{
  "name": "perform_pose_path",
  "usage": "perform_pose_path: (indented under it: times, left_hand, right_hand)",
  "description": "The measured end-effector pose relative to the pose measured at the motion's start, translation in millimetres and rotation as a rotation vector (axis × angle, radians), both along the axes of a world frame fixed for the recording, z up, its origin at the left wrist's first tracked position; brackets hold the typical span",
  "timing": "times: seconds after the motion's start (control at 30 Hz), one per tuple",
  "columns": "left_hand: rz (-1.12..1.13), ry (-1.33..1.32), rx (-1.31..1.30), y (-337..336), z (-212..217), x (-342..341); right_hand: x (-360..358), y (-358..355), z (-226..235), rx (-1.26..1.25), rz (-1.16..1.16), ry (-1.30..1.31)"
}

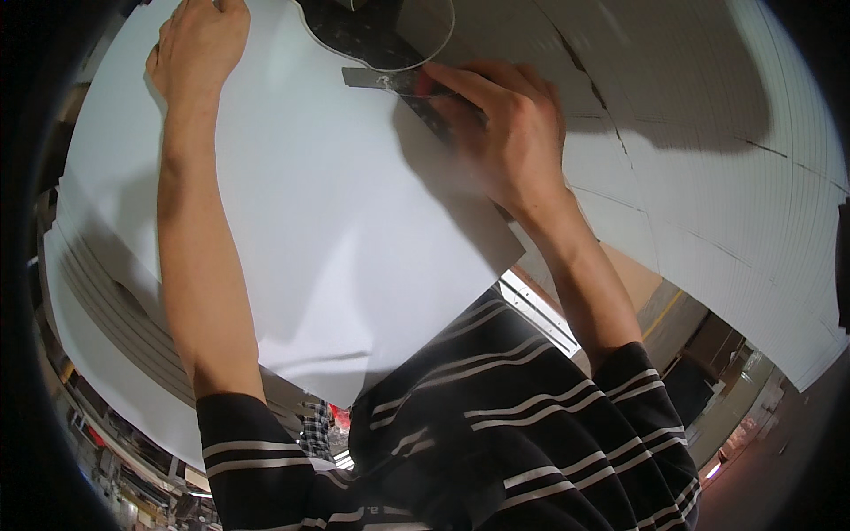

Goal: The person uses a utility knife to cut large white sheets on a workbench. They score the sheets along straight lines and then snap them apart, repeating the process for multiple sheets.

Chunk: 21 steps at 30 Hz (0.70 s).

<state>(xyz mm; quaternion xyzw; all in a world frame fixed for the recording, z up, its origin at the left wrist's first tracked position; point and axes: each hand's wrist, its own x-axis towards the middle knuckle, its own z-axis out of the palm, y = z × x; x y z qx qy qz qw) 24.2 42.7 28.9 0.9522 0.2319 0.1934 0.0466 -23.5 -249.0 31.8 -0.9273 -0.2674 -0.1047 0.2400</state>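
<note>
A large white sheet lies in front of me, its near corner reaching my striped shirt. My left hand rests on it at the upper left, fingers curled, partly cut off by the frame's edge. Whether anything is inside those fingers is hidden. Over the sheet's right edge, my right hand is closed on a flat grey blade-like strip. A small red part shows by its fingertips. Just above the strip runs a thin pale cord, curving in a loop over a dark surface.
To the right rises a tall stack of thin pale sheets with dark gaps between some layers. More stacked sheets lie below my left forearm. A brown board and floor with a yellow line show at the lower right.
</note>
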Motion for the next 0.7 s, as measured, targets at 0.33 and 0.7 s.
perform_pose_path:
  times: [0.33, 0.7]
  left_hand:
    - [0.000, -0.241, -0.343, 16.0, -6.5, 3.9]
    - [0.054, -0.314, -0.510, 27.8, -17.9, 3.0]
  right_hand:
    - [37.6, -3.7, 2.2, -0.073, 0.225, -0.097]
    - [65.0, 1.0, -2.9, -0.064, 0.367, -0.175]
